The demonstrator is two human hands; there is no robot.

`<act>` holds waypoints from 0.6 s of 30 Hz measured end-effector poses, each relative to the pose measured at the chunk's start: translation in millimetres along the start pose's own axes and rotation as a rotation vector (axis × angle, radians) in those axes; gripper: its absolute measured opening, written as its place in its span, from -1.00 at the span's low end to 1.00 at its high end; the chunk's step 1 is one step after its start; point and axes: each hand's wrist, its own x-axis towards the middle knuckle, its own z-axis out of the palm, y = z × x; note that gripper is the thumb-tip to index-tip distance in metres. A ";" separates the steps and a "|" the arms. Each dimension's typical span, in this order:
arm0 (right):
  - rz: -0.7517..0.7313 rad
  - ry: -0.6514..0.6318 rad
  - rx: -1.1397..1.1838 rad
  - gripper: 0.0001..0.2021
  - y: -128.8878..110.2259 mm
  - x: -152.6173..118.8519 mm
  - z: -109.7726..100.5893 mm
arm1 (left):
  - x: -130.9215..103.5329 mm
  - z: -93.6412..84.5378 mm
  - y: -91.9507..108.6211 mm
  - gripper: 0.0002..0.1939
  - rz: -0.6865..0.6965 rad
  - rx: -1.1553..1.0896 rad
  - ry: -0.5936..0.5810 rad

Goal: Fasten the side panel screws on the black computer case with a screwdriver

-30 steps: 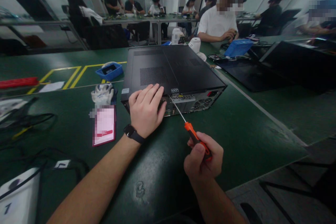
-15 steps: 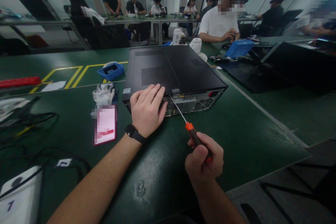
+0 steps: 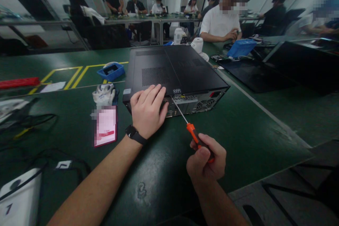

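A black desktop computer case (image 3: pixel 190 65) lies flat on the green table, its rear panel with fan grille and metal slots facing me. My left hand (image 3: pixel 148 109) rests on its near top edge, fingers stretched over the cover and thumb down by the rear panel. Below and to the right, my right hand (image 3: pixel 208 157) is closed round the handle of an orange-and-black screwdriver (image 3: pixel 194 134). The shaft slants up and left, its tip at the upper rear edge beside a perforated metal strip. Whether the tip sits in a screw is too small to tell.
Left of the case are a blue tray (image 3: pixel 111 72), grey-white gloves (image 3: pixel 104 95) and a phone (image 3: pixel 107 125) with a lit screen. Cables (image 3: pixel 34 123) and a white box (image 3: pixel 19 196) lie further left. Dark panels (image 3: pixel 259 74) and a co-worker (image 3: pixel 221 24) are at the right.
The screwdriver has turned about its own axis in my right hand, with more orange of its handle now showing. My left hand keeps its place on the case.
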 end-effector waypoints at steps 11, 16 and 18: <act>-0.008 -0.058 0.143 -0.64 -5.0 10.3 2.3 | -0.4 0.2 0.5 -0.52 -0.004 -0.005 -0.001; -0.011 -0.041 0.148 -0.65 -4.6 9.7 2.4 | -0.1 0.1 0.3 -0.52 -0.010 -0.016 -0.004; -0.016 -0.036 0.112 -0.65 -3.6 8.0 1.6 | 0.1 0.0 0.4 -0.52 -0.005 -0.008 -0.002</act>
